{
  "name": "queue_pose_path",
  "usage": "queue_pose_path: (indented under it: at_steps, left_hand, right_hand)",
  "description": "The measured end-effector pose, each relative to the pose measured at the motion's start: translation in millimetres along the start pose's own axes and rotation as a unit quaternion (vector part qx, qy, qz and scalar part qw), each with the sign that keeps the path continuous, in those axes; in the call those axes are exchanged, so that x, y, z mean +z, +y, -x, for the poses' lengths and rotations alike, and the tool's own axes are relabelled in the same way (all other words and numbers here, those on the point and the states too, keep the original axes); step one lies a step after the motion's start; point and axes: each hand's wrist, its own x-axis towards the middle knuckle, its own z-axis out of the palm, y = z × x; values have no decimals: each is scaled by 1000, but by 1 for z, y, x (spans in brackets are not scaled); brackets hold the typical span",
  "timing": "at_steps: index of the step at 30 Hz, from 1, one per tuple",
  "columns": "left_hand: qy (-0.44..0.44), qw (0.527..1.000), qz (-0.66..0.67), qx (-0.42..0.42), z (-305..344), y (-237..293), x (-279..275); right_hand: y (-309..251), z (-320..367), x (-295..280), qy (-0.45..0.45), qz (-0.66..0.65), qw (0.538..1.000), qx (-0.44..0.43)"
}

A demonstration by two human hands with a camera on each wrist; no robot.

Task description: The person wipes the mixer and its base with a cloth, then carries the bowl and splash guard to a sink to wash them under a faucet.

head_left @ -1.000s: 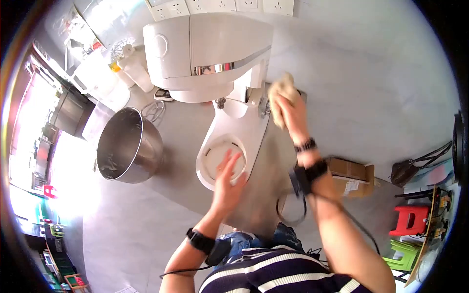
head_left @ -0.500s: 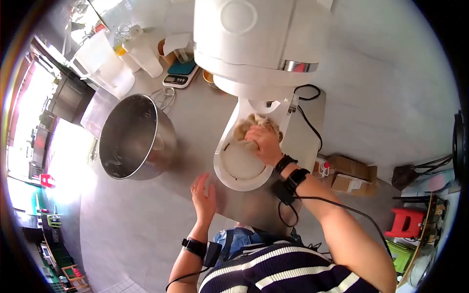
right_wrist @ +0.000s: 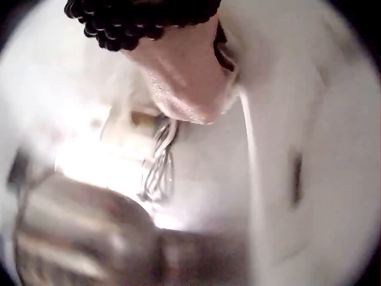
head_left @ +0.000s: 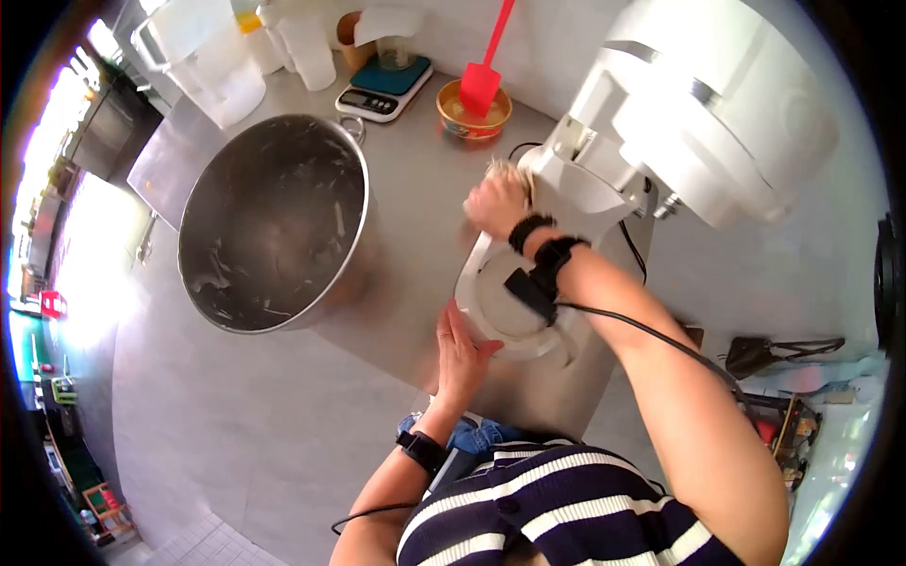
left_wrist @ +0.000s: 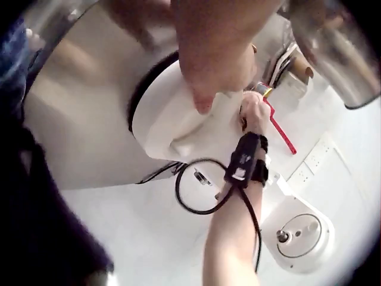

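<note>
Mixer shaft [left_wrist: 283, 236] shows from left wrist, not right.

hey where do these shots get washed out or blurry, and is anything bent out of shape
Head view: glare blows out the left side, straight edges curve, corners go black. Left wrist view: clothing in dark shadow. Right wrist view: white glare beside the wire loops, steel bowl smeared.

Head view from above, facing down at the mixer base [head_left: 497, 307], both wrist views sharing it closer up
</note>
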Motion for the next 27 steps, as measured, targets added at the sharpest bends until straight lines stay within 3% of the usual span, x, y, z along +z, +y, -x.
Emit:
queue_pose_path:
  at_steps: [2,5,7,8,9,12,13,14,15,16,19,22,24,27]
  left_hand:
    - [-1,998,48,-42,3,-8,1]
    - [-37,977,150,-149,-3,3,-14]
    - [-74,993,89,-37,6,-40,6]
    - [-74,996,-2,39,7,-43,5]
    - [-60,987,-92,114,7,-46,5]
    - [-74,987,114,-91,15,-7,-30]
    - [-128,979,61,-143,10,-6,-32]
    - [-103,988,28,-108,7,-6,-32]
    - [-78,994,-6,-71,4,-6,-30]
    - [-53,997,-39,-34,2,-5,-27]
    - [-105,991,9,-81,-7,3,-28]
    - [-116,987,30,-107,-12,4,-25]
    - [-117,986,35,-115,-6,2,-24]
    - [-101,987,57,-107,-8,1,-19]
  right_hand:
    - [-31,15,21,91,-131,987,3]
    - [-60,57,5,135,-343,929,-25]
    - [-82,95,-6,168,-435,881,-81]
    - [-90,110,-11,170,-459,865,-111]
    - [-87,123,-17,133,-520,840,-84]
    - [-55,145,-23,59,-661,748,1]
    - [-36,143,-19,55,-690,721,39]
    - [-6,131,-16,172,-615,770,-4]
    - [27,121,-41,194,-432,877,-83]
    - [45,115,-45,221,-252,933,-130]
    - [32,136,6,65,-180,981,-2]
    - [-19,161,8,-21,-226,972,63]
    - [-30,163,-14,-57,-335,932,125]
    - [-40,173,-17,-76,-484,861,135]
